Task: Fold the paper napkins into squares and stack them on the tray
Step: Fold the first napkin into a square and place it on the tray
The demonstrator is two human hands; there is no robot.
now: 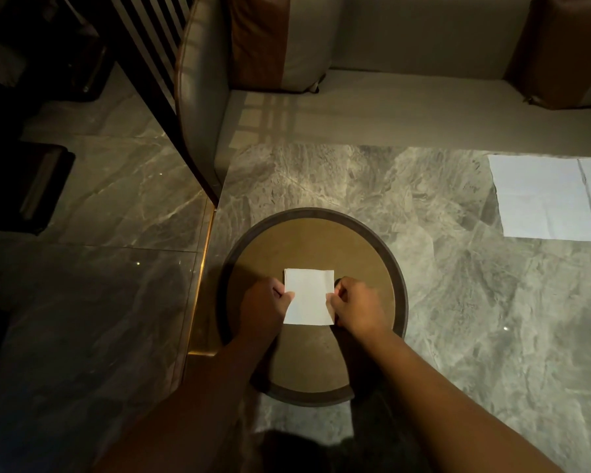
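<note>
The folded napkin [308, 297] was thin white paper, matt, with layered edges showing at its top. The round tray [321, 244] had a dull tan, faintly scuffed bed and a darker matt rim. The tabletop [458, 302] looked like grey veined marble, smooth with a soft sheen. The unfolded napkins [543, 199] were matt, creased white paper. A brassy metal strip [205, 254] shone along the tabletop's edge. The floor [99, 206] tiles were glossy, and the seat [406, 110] looked like smooth leather.

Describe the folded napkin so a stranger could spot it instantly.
Find the round tray on the marble table. Over it, left hand and right hand pinch the folded napkin, a small white square. The unfolded napkins far right are larger, flat, untouched.
</note>
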